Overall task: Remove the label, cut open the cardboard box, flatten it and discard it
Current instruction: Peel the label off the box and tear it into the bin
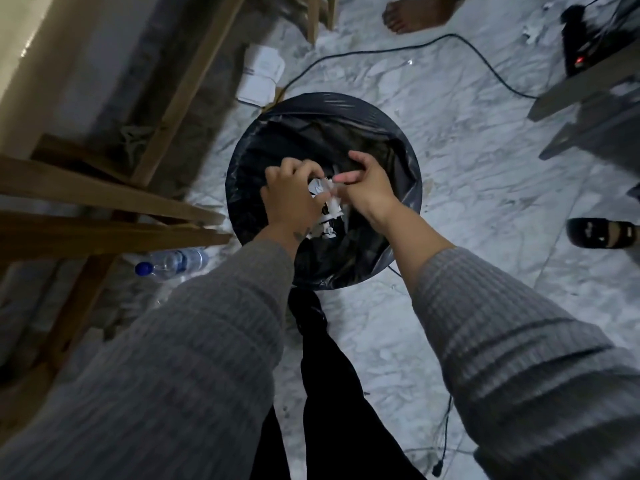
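White, crumpled label (320,188) pinched between left hand (291,199) and right hand (367,188), both clenched on it, over the black-lined bin (398,161) centre. Risk: adhesive clings to fingers, scraps drop outside rim toward 6 o'clock. Cardboard box not in view.

Indoor room, likely home. White-grey marble floor (433,133) across frame. Round bin with black liner (391,237) at centre. Wooden furniture frame (104,199) along left edge. Plastic water bottle (173,263) lying on floor, lower left. Black cable (398,50) snaking across top. Bare foot (415,13) at top, black sandal (601,233) at right edge.
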`<state>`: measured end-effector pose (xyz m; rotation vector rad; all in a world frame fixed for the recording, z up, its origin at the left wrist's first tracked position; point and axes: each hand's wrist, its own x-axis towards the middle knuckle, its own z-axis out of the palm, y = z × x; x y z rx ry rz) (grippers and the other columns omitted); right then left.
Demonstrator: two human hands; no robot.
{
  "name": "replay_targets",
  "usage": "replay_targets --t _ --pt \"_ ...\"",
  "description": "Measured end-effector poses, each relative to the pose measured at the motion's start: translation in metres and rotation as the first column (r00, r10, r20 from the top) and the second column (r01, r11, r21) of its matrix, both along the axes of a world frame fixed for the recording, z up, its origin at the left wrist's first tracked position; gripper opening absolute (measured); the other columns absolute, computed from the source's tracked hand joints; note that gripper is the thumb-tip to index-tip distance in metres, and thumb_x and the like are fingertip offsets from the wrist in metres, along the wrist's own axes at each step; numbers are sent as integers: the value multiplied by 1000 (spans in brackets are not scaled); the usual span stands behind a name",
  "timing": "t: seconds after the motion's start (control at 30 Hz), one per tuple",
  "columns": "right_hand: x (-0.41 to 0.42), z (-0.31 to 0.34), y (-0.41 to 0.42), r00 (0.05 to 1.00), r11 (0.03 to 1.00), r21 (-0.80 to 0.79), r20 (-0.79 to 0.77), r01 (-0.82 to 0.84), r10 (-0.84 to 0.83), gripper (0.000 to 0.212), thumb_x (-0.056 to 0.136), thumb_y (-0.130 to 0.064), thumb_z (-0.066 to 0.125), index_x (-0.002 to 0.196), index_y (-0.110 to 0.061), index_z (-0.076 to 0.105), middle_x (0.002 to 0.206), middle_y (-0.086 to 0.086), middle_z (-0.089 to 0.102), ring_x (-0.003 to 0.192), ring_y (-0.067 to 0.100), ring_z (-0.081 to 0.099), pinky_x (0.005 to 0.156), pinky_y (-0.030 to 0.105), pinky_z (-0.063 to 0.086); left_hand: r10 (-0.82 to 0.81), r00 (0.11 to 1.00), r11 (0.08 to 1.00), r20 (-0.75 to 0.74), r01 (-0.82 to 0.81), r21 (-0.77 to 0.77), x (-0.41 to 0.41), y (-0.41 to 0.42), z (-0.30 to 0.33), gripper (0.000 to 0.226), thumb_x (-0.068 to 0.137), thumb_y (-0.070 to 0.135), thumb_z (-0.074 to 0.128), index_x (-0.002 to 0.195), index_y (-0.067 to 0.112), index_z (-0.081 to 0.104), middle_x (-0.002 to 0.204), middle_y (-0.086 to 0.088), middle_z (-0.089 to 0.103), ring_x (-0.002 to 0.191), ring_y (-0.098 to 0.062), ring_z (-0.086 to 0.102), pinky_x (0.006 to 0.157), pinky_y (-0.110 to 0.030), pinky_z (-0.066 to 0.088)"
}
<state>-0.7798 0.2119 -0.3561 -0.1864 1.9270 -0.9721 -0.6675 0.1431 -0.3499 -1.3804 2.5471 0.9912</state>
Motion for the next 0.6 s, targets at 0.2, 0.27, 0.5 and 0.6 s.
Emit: replay_targets --t 0.2,0.27,0.5,0.6 --pt "-4 5 2 996 999 24 -81 25 -23 82 75 6 71 143 -17 31 97 2 56 84 18 59 82 33 53 -40 999 999 7 40 -36 3 -6 3 8 83 36 68 84 28 69 116 8 48 115 -22 33 87 -31 18" --pt "-6 5 3 992 999 33 -124 41 -36 72 76 8 68 138 -15 39 98 2 51 78 12 53 80 29 52 -32 997 999 73 34 -14 6 -7 2 6 88 36 64 87 30 67 115 11 51 115 -21 34 90 -32 20" --pt "5 4 12 914 943 189 -254 -274 317 25 81 -13 69 103 -25 70 94 -5 66 93 16 62 97 37 46 -24 997 998 71 19 67 7 -1 0 13 88 29 59 87 30 73 114 12 63 118 -20 43 94 -38 27" --pt "9 12 11 865 906 305 -319 -293 387 22 87 -18 61 104 -30 69 100 -7 67 105 18 59 99 41 41 -5 998 998 66 2 55 9 1 3 21 88 30 61 107 29 68 118 11 61 121 -19 41 95 -36 29"
